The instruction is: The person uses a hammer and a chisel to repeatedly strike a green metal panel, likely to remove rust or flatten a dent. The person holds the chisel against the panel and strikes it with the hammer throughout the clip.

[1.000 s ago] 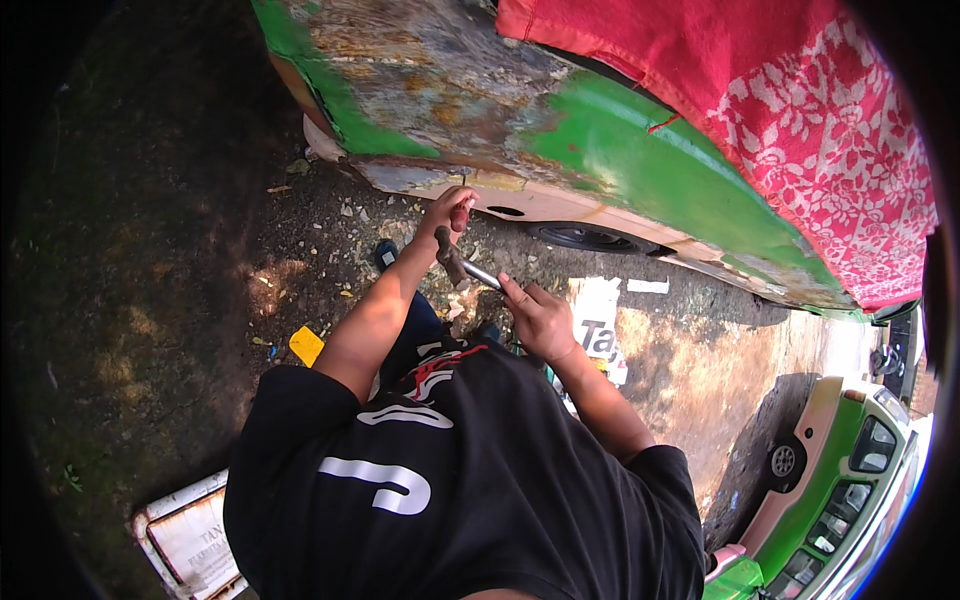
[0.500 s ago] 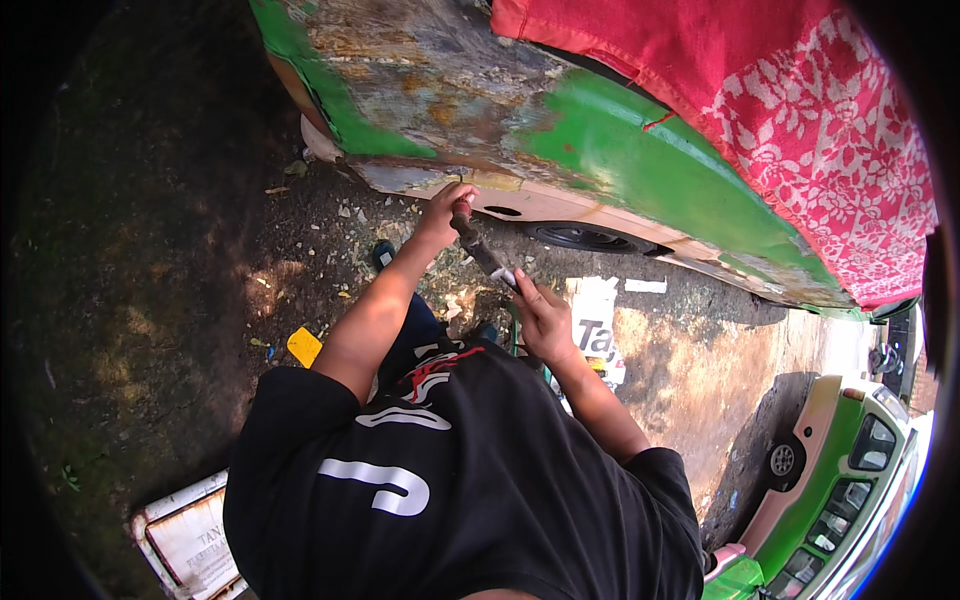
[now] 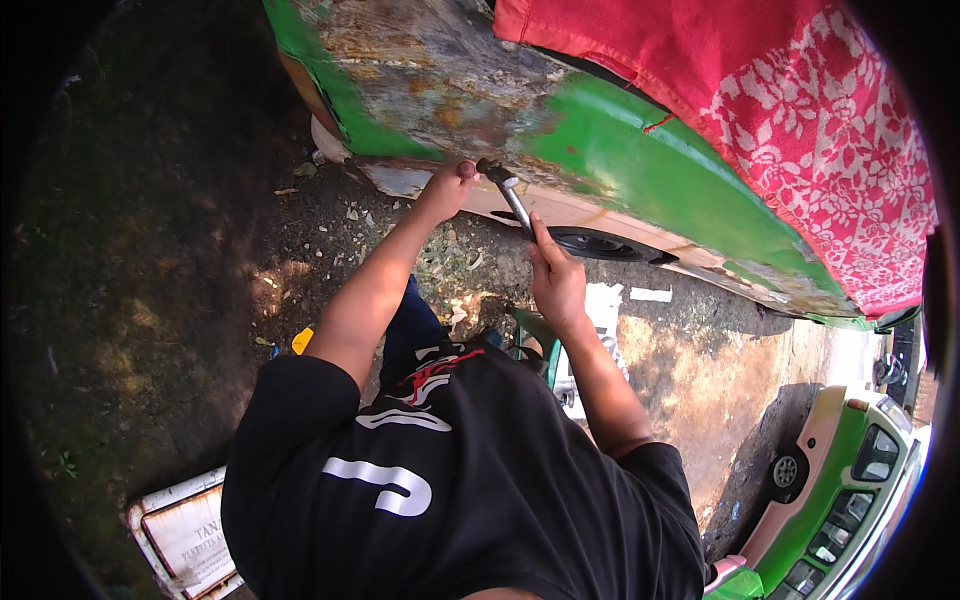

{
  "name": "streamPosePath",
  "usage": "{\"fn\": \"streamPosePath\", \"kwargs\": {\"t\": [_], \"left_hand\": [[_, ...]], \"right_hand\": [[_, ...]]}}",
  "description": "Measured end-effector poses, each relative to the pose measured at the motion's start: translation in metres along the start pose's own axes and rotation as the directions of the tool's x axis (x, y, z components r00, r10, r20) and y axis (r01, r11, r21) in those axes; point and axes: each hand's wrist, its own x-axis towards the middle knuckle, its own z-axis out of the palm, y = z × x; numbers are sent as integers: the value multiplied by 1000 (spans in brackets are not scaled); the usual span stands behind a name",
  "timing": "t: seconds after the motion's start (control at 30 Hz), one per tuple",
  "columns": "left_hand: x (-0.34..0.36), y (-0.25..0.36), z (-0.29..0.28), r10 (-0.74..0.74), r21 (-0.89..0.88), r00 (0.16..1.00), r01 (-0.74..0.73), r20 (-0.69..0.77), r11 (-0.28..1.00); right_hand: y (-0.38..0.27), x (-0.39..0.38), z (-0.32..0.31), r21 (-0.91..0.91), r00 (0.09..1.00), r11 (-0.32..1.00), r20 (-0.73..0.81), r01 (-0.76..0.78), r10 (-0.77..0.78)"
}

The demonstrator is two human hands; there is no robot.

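Note:
Near the lower body panel of a rusty green vehicle point(image 3: 640, 150), my left hand point(image 3: 440, 195) is closed on a small tool with a reddish end point(image 3: 464, 171); the rest of it is hidden by my fingers. My right hand point(image 3: 553, 270) grips a hammer point(image 3: 510, 194) by its handle, thumb along the shaft. The dark hammer head lies just right of the tool in my left hand, by the panel; whether they touch I cannot tell. Below the panel, the vehicle's pink lower strip point(image 3: 560, 202) sits above a dark wheel point(image 3: 592, 243).
A red floral cloth point(image 3: 790, 140) drapes over the vehicle. A white rusty board point(image 3: 195, 530) lies at lower left, a yellow object point(image 3: 302, 340) on the debris-strewn ground point(image 3: 270, 290). A green object point(image 3: 530, 330) stands below my right hand. Another green-and-pink van point(image 3: 840, 480) is at right.
Both hands have moved up toward the panel with their tools. The hammer head has swung up and right, from below my left hand to beside it.

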Motion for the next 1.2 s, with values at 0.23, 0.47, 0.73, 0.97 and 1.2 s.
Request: {"fn": "streamPosePath", "kwargs": {"t": [0.23,0.47,0.73,0.97,1.2], "left_hand": [[13,13,-16,-67,45,994,63,88,997],[-1,-13,-24,-157,-115,985,165,73,980],[-11,-19,-22,-149,-286,988,152,32,946],[-8,-28,-15,-133,-306,990,141,49,942],[3,0,-19,-140,-49,982,147,126,988]], "right_hand": [[11,19,5,-86,996,994,62,-63,69],[31,-16,1,293,933,899,-54,-325,355],[30,-23,-7,426,892,796,63,-430,448],[29,-24,-6,449,910,804,49,-389,413],[15,-14,-4,269,912,872,77,-409,404]]}}
